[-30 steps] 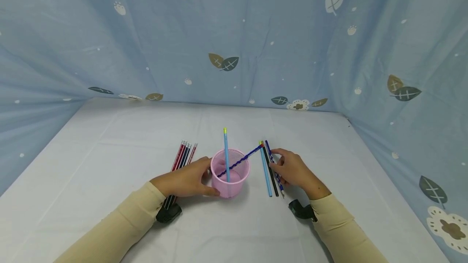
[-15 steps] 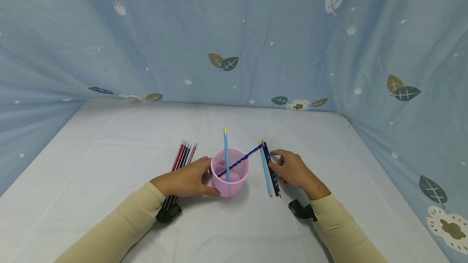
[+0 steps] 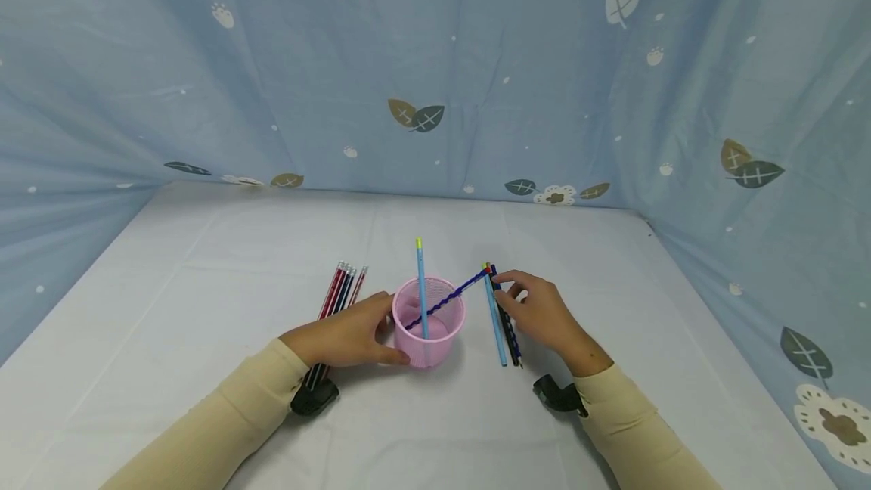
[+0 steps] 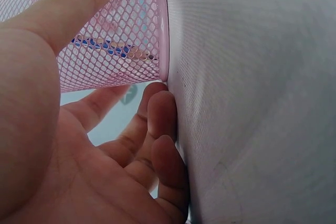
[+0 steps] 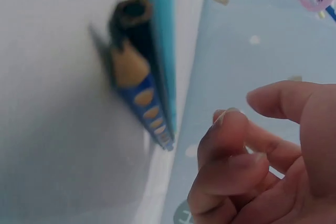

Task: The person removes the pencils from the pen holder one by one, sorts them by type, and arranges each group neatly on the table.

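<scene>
My left hand (image 3: pixel 347 333) grips the side of a pink mesh pen cup (image 3: pixel 430 352), thumb in front and fingers behind. Inside the cup, a light blue pencil (image 3: pixel 420 271) stands nearly upright and a twisted blue pencil (image 3: pixel 457 293) leans right. My right hand (image 3: pixel 540 314) hovers by three pencils lying side by side: light blue (image 3: pixel 495 324), black (image 3: pixel 506 327) and dark blue with oval notches (image 5: pixel 142 87). In the right wrist view, its thumb and index finger are apart with nothing between them; whether a fingertip touches the pencils is unclear.
Left of the cup lies a bundle of several red (image 3: pixel 331 295) and dark pencils (image 3: pixel 344 295), partly hidden under the left hand. White cloth (image 3: pixel 422 429) covers the table. A blue leaf-print curtain (image 3: pixel 435 59) rises behind and at both sides.
The dark blue notched pencil has shifted left against the black one. My right hand has then moved slightly left and away from the front edge. The left hand and cup stay put.
</scene>
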The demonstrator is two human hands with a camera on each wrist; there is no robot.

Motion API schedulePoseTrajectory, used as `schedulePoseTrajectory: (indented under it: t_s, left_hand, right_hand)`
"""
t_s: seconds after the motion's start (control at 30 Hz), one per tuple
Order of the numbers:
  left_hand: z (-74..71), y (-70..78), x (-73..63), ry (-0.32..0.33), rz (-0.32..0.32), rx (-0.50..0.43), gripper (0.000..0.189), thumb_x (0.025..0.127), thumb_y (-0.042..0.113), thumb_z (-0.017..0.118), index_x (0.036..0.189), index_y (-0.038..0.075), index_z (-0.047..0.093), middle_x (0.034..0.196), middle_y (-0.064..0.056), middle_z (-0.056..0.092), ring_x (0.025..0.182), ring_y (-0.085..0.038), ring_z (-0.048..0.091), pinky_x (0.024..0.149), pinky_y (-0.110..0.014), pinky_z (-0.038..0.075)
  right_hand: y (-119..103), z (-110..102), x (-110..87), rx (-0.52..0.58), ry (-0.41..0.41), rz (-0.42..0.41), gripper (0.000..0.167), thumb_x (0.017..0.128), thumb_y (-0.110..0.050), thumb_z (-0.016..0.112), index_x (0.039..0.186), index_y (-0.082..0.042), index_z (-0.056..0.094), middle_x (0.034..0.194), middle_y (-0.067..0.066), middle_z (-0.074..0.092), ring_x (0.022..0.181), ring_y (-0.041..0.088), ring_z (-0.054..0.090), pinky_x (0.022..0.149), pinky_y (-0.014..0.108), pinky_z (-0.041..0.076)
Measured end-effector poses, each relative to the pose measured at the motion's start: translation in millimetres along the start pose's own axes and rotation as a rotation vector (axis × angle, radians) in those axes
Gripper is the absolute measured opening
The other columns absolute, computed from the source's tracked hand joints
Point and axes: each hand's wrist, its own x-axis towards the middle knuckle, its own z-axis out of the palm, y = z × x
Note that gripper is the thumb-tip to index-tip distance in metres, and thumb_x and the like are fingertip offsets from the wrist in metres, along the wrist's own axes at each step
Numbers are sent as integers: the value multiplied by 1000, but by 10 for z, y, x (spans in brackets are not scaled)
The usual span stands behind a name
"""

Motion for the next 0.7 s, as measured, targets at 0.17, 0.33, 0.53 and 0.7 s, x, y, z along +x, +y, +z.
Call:
schedulePoseTrajectory:
  t_s: [0.17, 0.33, 0.53, 0.7]
  left_hand:
    - [0, 5, 1, 1, -2, 6, 72, 77, 36, 86, 137, 14, 53, 118, -4, 57, 102, -18, 51, 92, -38, 46]
    - [-5, 24, 2, -3, 0, -1, 72, 77, 35, 86, 136, 13, 53, 117, -4, 57, 101, -18, 50, 91, -37, 46]
    - [-14, 48, -1, -7, -6, -7, 72, 77, 33, 86, 137, 13, 52, 118, -4, 57, 102, -18, 50, 91, -37, 45]
    - [-14, 47, -4, -6, -6, -6, 72, 77, 34, 86, 137, 13, 52, 119, -4, 57, 103, -18, 50, 92, -38, 46]
  right_hand:
    - [-55, 12, -23, 79, -5, -42, 27, 99, -18, 61, 124, -9, 66, 90, 10, 63, 53, 17, 55, 50, 30, 49]
    - [-86, 30, -39, 101, -23, -42, 26, 99, -17, 60, 122, -8, 67, 88, 9, 63, 52, 17, 55, 48, 29, 47]
    - [-102, 52, -46, 102, -38, -39, 25, 99, -17, 60, 122, -8, 67, 89, 10, 63, 51, 17, 55, 48, 29, 47]
    - [-94, 76, -44, 100, -66, -39, 25, 99, -18, 61, 121, -8, 67, 88, 9, 62, 53, 17, 56, 49, 29, 50]
